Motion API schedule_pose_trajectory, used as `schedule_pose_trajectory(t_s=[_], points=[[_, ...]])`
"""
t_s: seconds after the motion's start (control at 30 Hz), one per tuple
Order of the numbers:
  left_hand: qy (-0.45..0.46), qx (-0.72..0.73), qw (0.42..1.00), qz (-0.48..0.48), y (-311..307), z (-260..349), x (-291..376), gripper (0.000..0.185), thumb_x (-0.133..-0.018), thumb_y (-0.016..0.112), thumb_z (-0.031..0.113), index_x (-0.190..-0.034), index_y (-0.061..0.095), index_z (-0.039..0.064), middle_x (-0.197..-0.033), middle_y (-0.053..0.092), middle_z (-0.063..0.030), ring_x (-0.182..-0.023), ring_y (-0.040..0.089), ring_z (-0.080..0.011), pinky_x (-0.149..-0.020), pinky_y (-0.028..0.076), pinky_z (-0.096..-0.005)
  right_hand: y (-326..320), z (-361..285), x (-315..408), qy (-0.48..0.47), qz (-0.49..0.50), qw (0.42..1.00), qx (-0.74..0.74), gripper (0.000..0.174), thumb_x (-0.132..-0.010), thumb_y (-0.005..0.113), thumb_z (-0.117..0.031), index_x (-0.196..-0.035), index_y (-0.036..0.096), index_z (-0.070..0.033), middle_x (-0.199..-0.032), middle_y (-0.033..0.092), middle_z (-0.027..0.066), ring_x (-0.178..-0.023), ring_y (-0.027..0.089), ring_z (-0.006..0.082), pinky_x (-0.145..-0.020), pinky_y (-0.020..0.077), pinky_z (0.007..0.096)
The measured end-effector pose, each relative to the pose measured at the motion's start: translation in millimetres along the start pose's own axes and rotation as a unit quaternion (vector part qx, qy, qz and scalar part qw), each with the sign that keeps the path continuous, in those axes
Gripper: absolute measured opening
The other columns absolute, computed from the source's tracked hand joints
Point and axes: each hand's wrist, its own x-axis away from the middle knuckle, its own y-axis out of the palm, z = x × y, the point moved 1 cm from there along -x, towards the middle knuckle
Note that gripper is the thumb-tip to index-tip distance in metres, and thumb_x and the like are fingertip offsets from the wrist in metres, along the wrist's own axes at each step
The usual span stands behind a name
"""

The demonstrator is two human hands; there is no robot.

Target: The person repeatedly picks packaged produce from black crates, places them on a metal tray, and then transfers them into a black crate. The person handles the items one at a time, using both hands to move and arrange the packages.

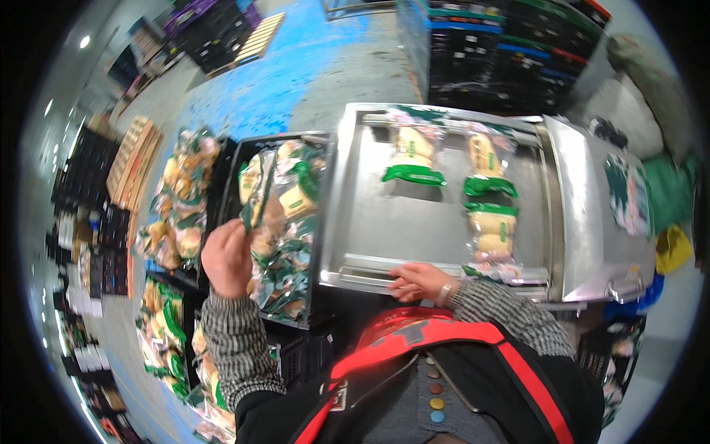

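Note:
My left hand (226,261) pinches the edge of a clear and green plastic bag (260,194), held tilted over a black crate (319,238) of similar bags. What that bag contains is blurred. Fingers slightly apart, my right hand (421,282) is at the front rim of a stainless-steel chamber (383,222), apparently of a vacuum packing machine. Nothing shows in its grasp. Inside the chamber, one bag of pale yellow food (413,150) lies at the back left. Two more, a back-right bag (488,158) and a front-right bag (492,233), lie with their green ends facing each other.
Beside the chamber on the right is a metal surface (604,250) with a green printed bag (629,191) on it. More filled bags (183,188) sit in crates at left. Stacked black crates (471,61) rise behind the machine. Wooden pallets (136,161) stand farther left.

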Motion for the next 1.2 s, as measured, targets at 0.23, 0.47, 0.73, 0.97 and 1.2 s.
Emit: schedule_pose_trajectory(t_s=[0.23,0.47,0.73,0.97,1.2], points=[[0.271,0.215,0.923,-0.168,52.0,168.8,-16.1,0.037,-0.058,0.062,0.011,-0.091,0.065,-0.003,-0.099,0.062,-0.0132,-0.086,0.063,-0.0282,-0.076,0.053,-0.0403,-62.6,2.6,-68.1,-0.261,-0.355,0.767,-0.466,0.084,-0.089,0.042,-0.072,-0.141,0.040,-0.006,-0.138,0.048,0.0193,-0.127,0.048,0.0350,-0.104,0.0426,0.0527],[-0.019,0.357,0.891,-0.279,145.9,210.9,63.6,0.037,-0.082,0.063,0.002,-0.120,0.062,0.002,-0.126,0.059,-0.0158,-0.110,0.061,-0.0287,-0.089,0.052,-0.0393,-176.7,51.7,-92.7,-0.251,-0.319,0.801,-0.440,0.060,-0.097,0.049,-0.042,-0.141,0.042,-0.001,-0.132,0.055,0.0215,-0.113,0.061,0.0334,-0.098,0.0505,0.0463],[-0.552,0.688,0.239,-0.405,183.0,211.9,125.0,0.054,-0.105,0.034,0.041,-0.137,0.043,-0.001,-0.129,0.058,-0.0163,-0.116,0.060,-0.0283,-0.094,0.052,-0.0503,-120.1,61.1,39.2,-0.128,0.074,0.950,-0.274,0.048,-0.096,0.056,-0.042,-0.122,0.060,-0.002,-0.106,0.069,0.0097,-0.085,0.069,0.0188,-0.072,0.0561,0.0297],[-0.635,0.566,0.392,-0.350,230.5,206.0,139.2,0.018,-0.092,0.066,0.018,-0.078,0.060,0.009,-0.055,0.050,0.0022,-0.043,0.045,-0.0111,-0.039,0.034,-0.0255,-131.8,68.0,49.7,-0.196,0.368,0.891,0.181,0.030,-0.084,0.075,-0.026,-0.079,0.071,0.003,-0.066,0.065,0.0028,-0.058,0.053,0.0088,-0.055,0.0423,0.0299],[-0.578,0.554,0.481,-0.357,245.8,164.4,102.3,0.022,-0.094,0.065,0.018,-0.076,0.061,0.006,-0.057,0.052,0.0021,-0.047,0.046,-0.0083,-0.045,0.037,-0.0226,-125.8,52.2,20.6,-0.073,0.207,0.953,-0.211,0.032,-0.093,0.067,-0.027,-0.111,0.063,-0.002,-0.104,0.068,0.0079,-0.090,0.068,0.0196,-0.072,0.0580,0.0403]])
